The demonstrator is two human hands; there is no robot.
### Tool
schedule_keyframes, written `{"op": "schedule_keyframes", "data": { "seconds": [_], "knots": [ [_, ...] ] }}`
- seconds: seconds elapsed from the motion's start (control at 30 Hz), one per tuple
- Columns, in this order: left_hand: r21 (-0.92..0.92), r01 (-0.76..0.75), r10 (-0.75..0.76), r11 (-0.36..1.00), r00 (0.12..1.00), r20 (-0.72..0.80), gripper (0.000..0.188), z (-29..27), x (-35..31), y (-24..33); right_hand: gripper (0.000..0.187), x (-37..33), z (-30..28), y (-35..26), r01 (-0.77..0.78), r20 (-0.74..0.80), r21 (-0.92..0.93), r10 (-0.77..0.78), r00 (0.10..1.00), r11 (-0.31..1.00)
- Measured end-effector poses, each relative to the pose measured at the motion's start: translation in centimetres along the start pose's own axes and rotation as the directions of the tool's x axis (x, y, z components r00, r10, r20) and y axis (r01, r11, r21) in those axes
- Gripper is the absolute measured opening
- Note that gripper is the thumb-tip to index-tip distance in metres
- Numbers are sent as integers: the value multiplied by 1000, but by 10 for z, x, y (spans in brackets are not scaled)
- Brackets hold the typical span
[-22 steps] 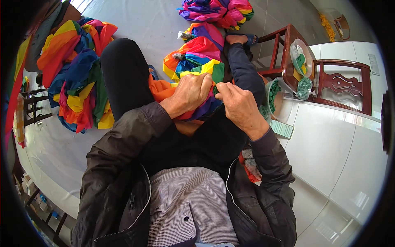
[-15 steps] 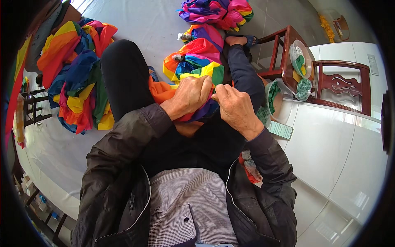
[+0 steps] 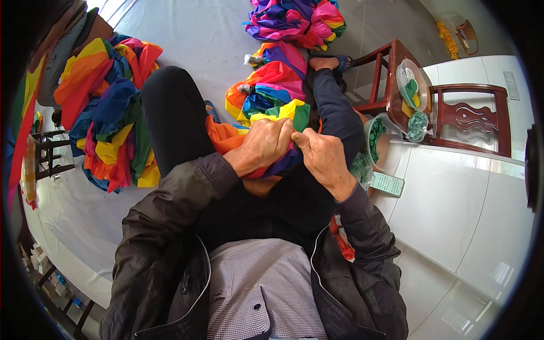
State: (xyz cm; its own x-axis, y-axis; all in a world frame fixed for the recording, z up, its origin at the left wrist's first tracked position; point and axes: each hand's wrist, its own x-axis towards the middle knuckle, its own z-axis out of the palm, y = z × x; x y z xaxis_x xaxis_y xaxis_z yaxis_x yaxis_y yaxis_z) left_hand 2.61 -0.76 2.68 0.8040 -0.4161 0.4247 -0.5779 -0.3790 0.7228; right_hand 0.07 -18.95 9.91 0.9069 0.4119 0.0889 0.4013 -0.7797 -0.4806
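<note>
Rainbow cloth (image 3: 272, 107) pinched by left hand (image 3: 265, 144) and right hand (image 3: 322, 156).

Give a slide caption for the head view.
Both hands, left hand and right hand, pinch rainbow fabric over the lap.

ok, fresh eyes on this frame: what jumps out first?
The rainbow fabric draped over the person's lap at centre, pinched by the left hand and right hand held close together. Next, a heap of multicoloured fabric on the pale floor at left, and another pile at top. To the right, a dark red wooden chair carries clear containers with green pieces.
</note>
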Motion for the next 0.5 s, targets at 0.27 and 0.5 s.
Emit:
{"op": "schedule_keyframes", "data": {
  "seconds": [0.27, 0.5],
  "knots": [
    [32, 4, -3, 999, 1000, -6, 16, -3, 3, -1, 21, 3, -28, -6, 199, 81, -100, -191, 978, 975],
    [59, 7, -11, 998, 997, 70, 17, 2, -3, 4, 20, -2, -27, -4, 247, 190, -84, -228, 955, 965]
  ]
}}
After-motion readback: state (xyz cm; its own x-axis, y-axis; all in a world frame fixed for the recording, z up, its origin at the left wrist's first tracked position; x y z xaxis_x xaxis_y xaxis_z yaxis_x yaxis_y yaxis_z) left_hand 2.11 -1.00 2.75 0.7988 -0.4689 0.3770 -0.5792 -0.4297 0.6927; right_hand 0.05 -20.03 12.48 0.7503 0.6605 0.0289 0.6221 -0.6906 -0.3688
